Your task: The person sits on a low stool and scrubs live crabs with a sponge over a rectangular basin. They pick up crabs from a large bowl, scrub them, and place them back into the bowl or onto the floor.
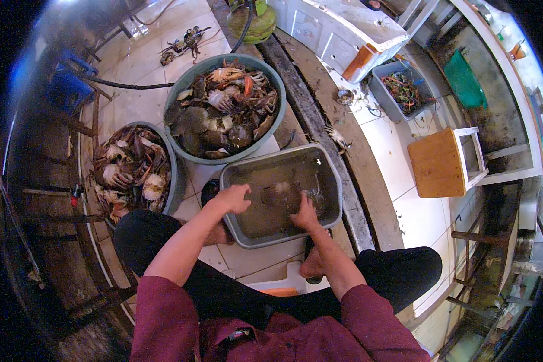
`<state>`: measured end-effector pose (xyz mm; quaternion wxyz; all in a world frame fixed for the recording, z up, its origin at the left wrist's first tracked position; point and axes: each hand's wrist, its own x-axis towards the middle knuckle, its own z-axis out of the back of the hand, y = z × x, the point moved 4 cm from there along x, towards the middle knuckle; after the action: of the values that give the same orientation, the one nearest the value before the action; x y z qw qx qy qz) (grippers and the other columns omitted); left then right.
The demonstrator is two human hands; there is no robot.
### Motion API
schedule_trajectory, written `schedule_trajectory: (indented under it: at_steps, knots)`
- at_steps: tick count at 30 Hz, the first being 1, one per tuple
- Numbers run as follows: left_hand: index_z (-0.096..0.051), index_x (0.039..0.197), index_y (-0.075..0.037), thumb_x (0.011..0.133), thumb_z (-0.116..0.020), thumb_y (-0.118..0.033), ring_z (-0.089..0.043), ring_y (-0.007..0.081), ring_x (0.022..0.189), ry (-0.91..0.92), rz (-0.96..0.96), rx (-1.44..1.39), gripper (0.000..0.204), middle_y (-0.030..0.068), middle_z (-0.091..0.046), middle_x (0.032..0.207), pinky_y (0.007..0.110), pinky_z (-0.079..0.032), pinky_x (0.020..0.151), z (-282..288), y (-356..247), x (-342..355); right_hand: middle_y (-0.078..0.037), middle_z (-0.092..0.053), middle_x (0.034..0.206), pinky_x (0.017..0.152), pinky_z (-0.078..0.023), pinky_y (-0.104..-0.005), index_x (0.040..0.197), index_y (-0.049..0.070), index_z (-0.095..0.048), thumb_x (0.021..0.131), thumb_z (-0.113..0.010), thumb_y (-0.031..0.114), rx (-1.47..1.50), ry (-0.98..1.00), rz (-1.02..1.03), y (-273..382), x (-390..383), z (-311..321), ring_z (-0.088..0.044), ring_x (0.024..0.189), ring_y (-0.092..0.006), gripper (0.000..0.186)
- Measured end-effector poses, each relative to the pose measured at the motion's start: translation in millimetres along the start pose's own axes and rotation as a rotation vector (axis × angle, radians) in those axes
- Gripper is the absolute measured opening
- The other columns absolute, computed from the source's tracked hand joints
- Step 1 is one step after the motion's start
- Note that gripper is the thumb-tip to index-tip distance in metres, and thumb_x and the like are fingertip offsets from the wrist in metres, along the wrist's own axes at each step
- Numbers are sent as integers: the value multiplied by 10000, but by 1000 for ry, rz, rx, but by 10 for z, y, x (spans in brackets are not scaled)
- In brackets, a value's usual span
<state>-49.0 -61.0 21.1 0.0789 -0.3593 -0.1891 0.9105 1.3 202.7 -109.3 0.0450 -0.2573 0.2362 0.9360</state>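
I'm judging the work part-way: 2 tubs [217,161] at the frame's upper left and left are holding heaped crabs [226,99], while 1 crab-like shape [277,194], brownish and blurred, is lying centrally in the grey basin's [338,199] murky water. The left hand [234,199] is hovering empty, fingers loosely curled; the right hand [305,212] is reaching beside that shape, its pinch unclear to me.
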Motion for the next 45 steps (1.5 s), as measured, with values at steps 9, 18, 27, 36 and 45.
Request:
schedule_trajectory:
  at_steps: [9,18,27,36,45]
  knots:
    - [-522,1173,-3,757,-648,-163,-516,341,1169,-350,-162,337,463,178,-560,1196,468,-403,995,-902,-647,916,-293,-519,1261,1015,-420,-418,1431,4,-239,708,-699,241,225,140,-395,-331,100,322,-506,1186,-418,889]
    - [-443,1299,-90,780,-667,-194,-467,351,1220,-97,36,67,575,168,-492,1301,504,-361,1027,-1223,-548,1406,-297,-586,1141,965,-444,-445,1251,-30,-457,669,-653,169,337,-84,-371,-472,146,322,-554,1112,-416,646]
    - [-497,1251,-81,813,-625,-197,-495,358,1190,-430,25,-87,471,162,-570,1201,496,-388,990,-811,-406,1016,-302,-580,1145,966,-434,-454,1238,-47,-463,672,-610,169,321,-67,-321,-383,158,342,-538,1114,-439,624]
    - [-523,1241,-40,780,-675,-266,-506,344,1198,-40,45,-259,535,182,-544,1265,438,-414,992,-1141,-316,1602,-301,-510,1276,1030,-394,-387,1335,-77,-402,670,-629,225,372,-55,-320,-436,181,286,-494,1217,-389,764]
    - [-634,1156,-52,736,-749,-348,-590,321,1102,308,67,-248,527,155,-619,1206,414,-450,953,-1104,-366,1830,-279,-503,1305,1037,-385,-375,1363,-67,-379,674,-643,238,424,-143,-303,-629,201,169,-483,1241,-362,799]
